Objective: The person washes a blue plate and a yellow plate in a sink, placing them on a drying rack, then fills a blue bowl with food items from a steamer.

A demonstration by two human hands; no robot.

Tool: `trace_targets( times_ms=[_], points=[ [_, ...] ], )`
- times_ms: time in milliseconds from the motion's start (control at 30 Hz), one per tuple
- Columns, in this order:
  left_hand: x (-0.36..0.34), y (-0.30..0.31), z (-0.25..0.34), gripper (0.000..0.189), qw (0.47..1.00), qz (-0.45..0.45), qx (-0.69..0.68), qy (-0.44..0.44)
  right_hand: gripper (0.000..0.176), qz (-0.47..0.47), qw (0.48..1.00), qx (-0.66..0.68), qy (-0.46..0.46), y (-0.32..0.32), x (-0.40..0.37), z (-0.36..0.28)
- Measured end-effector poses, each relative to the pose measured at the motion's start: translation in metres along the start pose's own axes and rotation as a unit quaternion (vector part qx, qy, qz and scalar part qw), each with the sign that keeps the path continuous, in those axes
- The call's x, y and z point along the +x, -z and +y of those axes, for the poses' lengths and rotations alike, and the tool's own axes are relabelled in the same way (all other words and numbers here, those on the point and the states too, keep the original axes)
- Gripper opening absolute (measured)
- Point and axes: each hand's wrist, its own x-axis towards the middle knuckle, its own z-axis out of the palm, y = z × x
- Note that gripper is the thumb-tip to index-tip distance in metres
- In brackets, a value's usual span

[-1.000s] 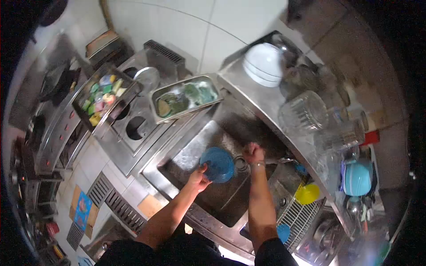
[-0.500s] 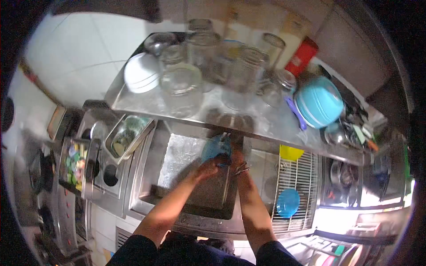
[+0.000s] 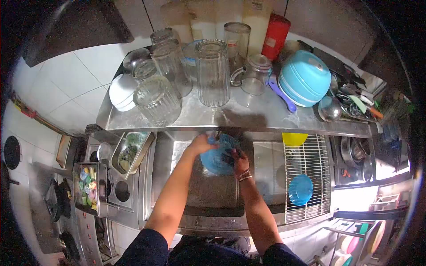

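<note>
A translucent blue bowl [image 3: 216, 163] is held over the sink [image 3: 213, 199], under the shelf's front edge. My left hand [image 3: 200, 145] grips its upper left rim, with the fingers partly out of sight. On the bowl's right side is my right hand [image 3: 240, 162], closed at its edge, its fingertips dark in shadow. A bracelet [image 3: 244, 176] circles my right wrist. Behind the bowl, the tap area is mostly hidden by shadow and by the hands.
Above the sink, a steel shelf [image 3: 204, 119] carries glass jars [image 3: 213, 75], a glass mug [image 3: 255, 77], turquoise bowls [image 3: 306, 80] and a purple spoon [image 3: 282, 95]. A wire rack [image 3: 306, 177] at right bears another blue bowl [image 3: 301, 189] and a yellow item [image 3: 294, 139]. Metal trays [image 3: 133, 153] stand left.
My hands have spread apart around the bowl, the left going up and left to its rim. The bowl shows more fully now, and the camera view has shifted.
</note>
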Motion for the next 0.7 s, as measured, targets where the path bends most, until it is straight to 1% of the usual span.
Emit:
trace_targets(
  times_ms=[33,67,100,133,167,233,300,333,367,400,433,467,500,533,567,600,633,667,700],
  points=[
    [-0.008,-0.008,-0.023,0.048,0.979,-0.093,-0.155,0.091,0.033,-0.040,0.999,-0.015,0.014,-0.004,0.005,0.002],
    [-0.020,-0.015,-0.038,0.056,0.918,-0.181,-0.304,0.179,0.032,-0.080,0.996,-0.028,0.029,-0.010,0.009,0.001],
    [-0.039,-0.016,-0.041,0.056,0.918,-0.176,-0.303,0.184,0.033,-0.076,0.987,-0.142,0.027,-0.029,0.003,-0.023],
    [-0.060,-0.013,-0.039,0.045,0.862,-0.136,-0.437,0.218,0.034,-0.074,0.964,-0.254,0.025,-0.049,-0.004,-0.050],
    [-0.081,-0.007,-0.037,0.034,0.785,-0.087,-0.562,0.246,0.032,-0.071,0.944,-0.319,0.041,-0.065,0.000,-0.055],
    [-0.111,0.007,-0.010,0.036,0.804,0.019,-0.497,0.327,0.029,-0.083,0.934,-0.333,0.097,-0.079,0.018,-0.037],
    [-0.130,-0.044,-0.054,0.038,0.819,0.099,-0.486,0.289,0.026,-0.124,0.939,-0.294,0.133,-0.094,0.048,-0.018],
    [-0.137,-0.062,-0.055,0.039,0.804,0.138,-0.483,0.319,0.024,-0.156,0.953,-0.231,0.121,-0.102,0.064,-0.011],
    [-0.142,-0.080,-0.057,0.040,0.786,0.177,-0.479,0.347,0.023,-0.197,0.969,-0.127,0.080,-0.105,0.082,-0.001],
    [-0.159,-0.090,-0.064,0.040,0.810,0.108,-0.496,0.295,0.022,-0.247,0.968,0.036,0.007,-0.107,0.103,0.008],
    [-0.157,-0.108,-0.068,0.041,0.769,0.076,-0.557,0.304,0.021,-0.311,0.918,0.232,-0.087,-0.105,0.131,0.021],
    [-0.155,-0.125,-0.073,0.042,0.724,0.044,-0.611,0.316,0.021,-0.373,0.829,0.376,-0.182,-0.102,0.159,0.034],
    [-0.142,-0.146,-0.077,0.044,0.600,0.051,-0.701,0.383,0.021,-0.428,0.734,0.459,-0.259,-0.099,0.186,0.045],
    [-0.144,-0.144,-0.065,0.044,0.593,0.064,-0.705,0.383,0.016,-0.345,0.749,0.450,-0.343,-0.095,0.196,0.051],
    [-0.147,-0.135,-0.045,0.048,0.596,0.094,-0.714,0.355,0.016,-0.351,0.745,0.445,-0.352,-0.101,0.190,0.042],
    [-0.143,-0.133,-0.038,0.050,0.597,0.110,-0.718,0.341,0.015,-0.347,0.797,0.379,-0.318,-0.108,0.183,0.025],
    [-0.139,-0.131,-0.032,0.053,0.598,0.126,-0.721,0.326,0.014,-0.344,0.876,0.241,-0.238,-0.117,0.163,0.001],
    [-0.128,-0.134,-0.032,0.057,0.583,0.147,-0.724,0.338,0.014,-0.340,0.926,0.069,-0.150,-0.123,0.139,-0.022],
    [-0.118,-0.137,-0.031,0.063,0.570,0.166,-0.726,0.348,0.014,-0.341,0.934,-0.085,-0.071,-0.126,0.116,-0.042]
  ],
)
